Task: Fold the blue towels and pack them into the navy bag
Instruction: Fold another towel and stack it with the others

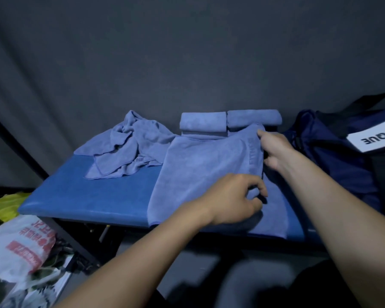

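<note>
The step in hand looks like the folding of the flat blue terry towel (200,165) spread on the blue padded bench (87,196). The left hand (233,200) pinches its near right corner and the right hand (276,150) grips its far right edge; the next move likely calls for both to carry that edge leftward together, corners kept level. Two folded blue towels (229,121) sit at the back, a crumpled blue towel heap (127,143) lies left, and the navy fabric bag (333,152) stands just right, its white label (373,138) reading upside down, partly "QUE". A white plastic sack (20,243) on the floor bears red print, unreadable
</note>
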